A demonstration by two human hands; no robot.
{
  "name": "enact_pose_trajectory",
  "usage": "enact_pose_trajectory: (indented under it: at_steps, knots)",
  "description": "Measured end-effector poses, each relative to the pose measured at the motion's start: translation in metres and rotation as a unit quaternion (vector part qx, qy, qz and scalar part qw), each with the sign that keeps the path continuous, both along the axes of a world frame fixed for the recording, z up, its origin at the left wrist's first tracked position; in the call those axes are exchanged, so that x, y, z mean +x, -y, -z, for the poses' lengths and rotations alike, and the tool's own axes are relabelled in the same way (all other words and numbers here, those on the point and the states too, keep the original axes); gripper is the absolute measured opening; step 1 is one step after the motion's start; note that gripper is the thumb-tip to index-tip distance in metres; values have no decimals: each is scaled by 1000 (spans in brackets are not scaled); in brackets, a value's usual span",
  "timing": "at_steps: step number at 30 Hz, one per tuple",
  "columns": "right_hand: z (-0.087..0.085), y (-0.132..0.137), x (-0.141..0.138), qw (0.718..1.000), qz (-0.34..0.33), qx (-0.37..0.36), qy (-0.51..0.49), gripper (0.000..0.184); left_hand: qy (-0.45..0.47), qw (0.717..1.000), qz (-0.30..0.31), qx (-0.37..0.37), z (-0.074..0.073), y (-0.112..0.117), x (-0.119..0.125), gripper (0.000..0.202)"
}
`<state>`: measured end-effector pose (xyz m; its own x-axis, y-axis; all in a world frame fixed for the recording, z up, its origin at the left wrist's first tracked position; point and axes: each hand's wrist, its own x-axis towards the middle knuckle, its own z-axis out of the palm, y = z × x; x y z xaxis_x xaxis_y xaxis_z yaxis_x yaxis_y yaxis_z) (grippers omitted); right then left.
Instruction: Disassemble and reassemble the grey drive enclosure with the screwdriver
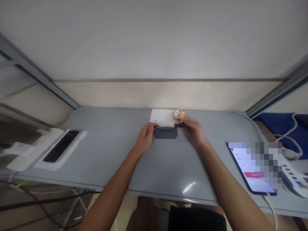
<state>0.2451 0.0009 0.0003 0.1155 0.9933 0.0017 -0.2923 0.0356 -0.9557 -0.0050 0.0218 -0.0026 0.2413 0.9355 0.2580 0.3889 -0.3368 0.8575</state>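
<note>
A small dark grey box (166, 132) with a row of vent slots lies near the far edge of the grey table (115, 150). My left hand (145, 138) grips its left end, fingers curled round it. My right hand (194, 130) is closed on a thin dark tool (181, 125) whose tip meets the box's upper right corner. Just behind the box lies a white flat pad (161, 117) with a small orange and white animal figure (179, 115) on its right end.
A black phone (61, 149) rests on a white tray at the left. At the right lies a lit phone (255, 170) with a cable, beside a white power strip (295, 178). Cables hang under the table's left front edge. A wall stands close behind.
</note>
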Motion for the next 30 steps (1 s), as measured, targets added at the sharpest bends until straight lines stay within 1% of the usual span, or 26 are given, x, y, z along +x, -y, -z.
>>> enact_pose_trajectory:
  at_steps: [3,7,15,22,25,27,30]
  knots:
    - [1,0,0,1000,2,-5,1,18,28,999,9,40,-5,2,0,38]
    - [-1,0,1,1000,-3,-7,-3,18,32,995,27,94,-12,5,-1,22]
    - [-5,2,1,1000,-11,-15,4,17,36,987,35,153,-11,4,-2,16]
    - [-5,1,3,999,-3,-32,30,18,25,985,28,169,-11,3,0,14]
    - [-7,2,4,998,0,-36,57,21,22,985,27,167,-11,3,0,12]
    - [-10,4,4,996,4,-34,82,23,24,987,25,156,-10,3,0,11]
    - [-14,6,4,994,4,-24,108,23,38,992,19,115,-8,3,1,10]
